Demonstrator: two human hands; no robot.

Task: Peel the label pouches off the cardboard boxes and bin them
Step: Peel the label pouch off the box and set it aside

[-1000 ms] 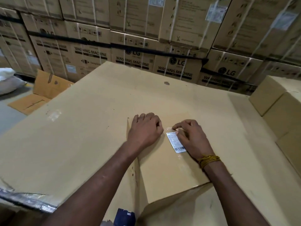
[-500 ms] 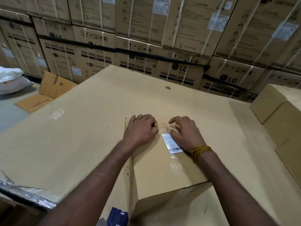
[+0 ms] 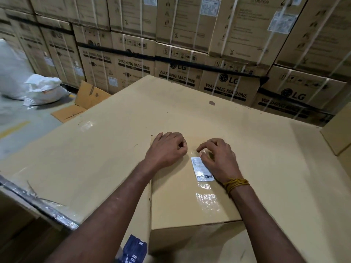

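A small cardboard box (image 3: 176, 205) lies on a big flat carton (image 3: 106, 152) in front of me. On its top sits a clear label pouch (image 3: 201, 170) with a white barcode label inside; shiny tape runs on below it. My right hand (image 3: 220, 160), with a yellow thread round the wrist, has its thumb and forefinger pinching at the pouch's far edge, where a bit of clear film is lifted. My left hand (image 3: 167, 149) rests on the box top just left of the pouch, fingers curled under, holding nothing.
Strapped washing machine cartons (image 3: 228, 86) form a wall behind. White sacks (image 3: 43, 90) and flattened cardboard (image 3: 83, 103) lie on the floor at left. More plain boxes (image 3: 338, 135) stand at the right edge. A blue packet (image 3: 134, 247) shows below the small box.
My right hand's fingertips have shifted up to the pouch's far edge and a bit of film is raised there. The left hand stays on the box. The camera has moved closer.
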